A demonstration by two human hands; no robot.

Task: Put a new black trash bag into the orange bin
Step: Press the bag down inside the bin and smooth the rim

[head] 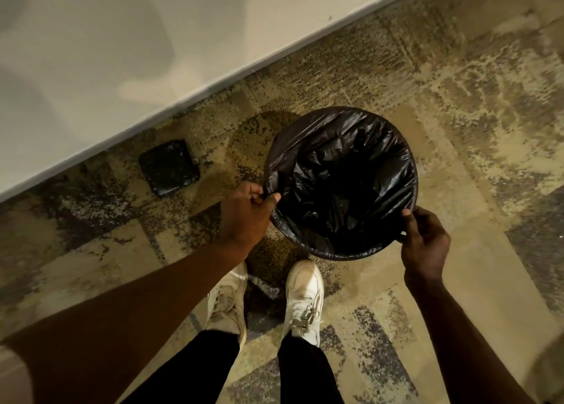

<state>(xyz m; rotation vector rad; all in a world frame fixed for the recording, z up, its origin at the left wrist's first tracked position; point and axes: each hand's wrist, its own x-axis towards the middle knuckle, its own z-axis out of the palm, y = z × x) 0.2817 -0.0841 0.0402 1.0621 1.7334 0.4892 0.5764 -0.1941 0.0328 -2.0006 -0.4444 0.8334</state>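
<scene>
A round bin stands on the carpet in front of my feet, fully covered by a glossy black trash bag (340, 178) whose edge is folded over the rim, so the bin's orange colour is hidden. The bag hangs crumpled inside the opening. My left hand (245, 211) pinches the bag's edge at the rim's left side. At the near right of the rim, my right hand (424, 239) grips the bag's edge between thumb and fingers.
A folded black square packet (169, 167) lies on the carpet to the left of the bin, close to the white wall (122, 52). My two white shoes (265, 300) stand just below the bin. Patterned carpet extends to the right.
</scene>
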